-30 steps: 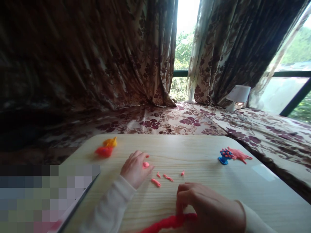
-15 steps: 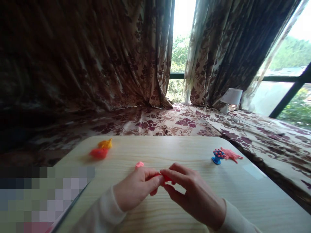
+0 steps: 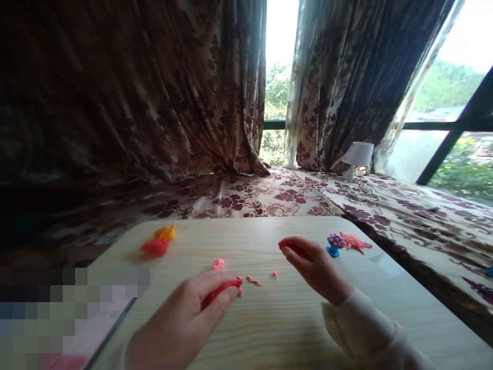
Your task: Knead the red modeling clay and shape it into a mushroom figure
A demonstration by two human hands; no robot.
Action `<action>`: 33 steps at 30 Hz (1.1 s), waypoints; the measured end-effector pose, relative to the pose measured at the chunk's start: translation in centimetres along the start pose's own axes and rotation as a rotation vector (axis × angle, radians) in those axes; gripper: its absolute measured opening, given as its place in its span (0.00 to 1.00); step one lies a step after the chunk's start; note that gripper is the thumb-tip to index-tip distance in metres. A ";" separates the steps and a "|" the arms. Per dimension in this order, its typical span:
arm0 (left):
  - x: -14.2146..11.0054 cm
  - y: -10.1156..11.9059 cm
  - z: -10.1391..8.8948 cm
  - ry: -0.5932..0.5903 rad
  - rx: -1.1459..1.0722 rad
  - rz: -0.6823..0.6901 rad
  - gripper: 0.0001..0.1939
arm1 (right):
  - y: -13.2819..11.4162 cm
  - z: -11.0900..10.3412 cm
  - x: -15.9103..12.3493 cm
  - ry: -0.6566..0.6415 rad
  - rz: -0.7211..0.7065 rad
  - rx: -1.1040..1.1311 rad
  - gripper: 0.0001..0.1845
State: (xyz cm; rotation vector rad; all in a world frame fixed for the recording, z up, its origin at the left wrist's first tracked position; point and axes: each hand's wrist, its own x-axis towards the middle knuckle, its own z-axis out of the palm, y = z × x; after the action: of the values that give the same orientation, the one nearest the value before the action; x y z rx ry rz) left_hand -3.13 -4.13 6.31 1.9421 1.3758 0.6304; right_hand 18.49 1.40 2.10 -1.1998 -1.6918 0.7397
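My left hand (image 3: 188, 313) is closed around a piece of red modelling clay (image 3: 220, 294), whose end pokes out past the thumb. Farther right and a little above the tabletop, my right hand (image 3: 311, 267) pinches another bit of red clay (image 3: 298, 250) between thumb and fingers. On the table between the hands lie a thin pink clay strip (image 3: 253, 280) and a small pink crumb (image 3: 275, 273). Just beyond my left hand sits a flattened pink clay lump (image 3: 218, 264). Near my right hand stands a blue clay piece with pink dots (image 3: 334, 245).
The pale wooden table (image 3: 246, 231) carries a red clay lump (image 3: 154, 247) and a yellow one (image 3: 165, 232) at the far left. A ragged pink clay mass (image 3: 356, 241) lies at right. Beyond are floral fabric (image 3: 290, 196), curtains and a white lamp (image 3: 360, 154).
The hands were together over the red clay; now they are apart, each with a red piece. My right hand has moved away and forward. Small pink bits on the table have come into view.
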 end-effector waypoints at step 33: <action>0.7 -2.4 4.1 0.266 -0.113 0.121 0.06 | -1.9 4.2 -2.2 -0.193 -0.069 0.116 0.09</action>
State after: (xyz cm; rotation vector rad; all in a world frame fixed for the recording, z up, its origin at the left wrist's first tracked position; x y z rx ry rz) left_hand -1.53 -3.93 1.83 1.9123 1.3521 1.0330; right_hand 14.18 -1.22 1.23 -1.0113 -1.8111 0.9223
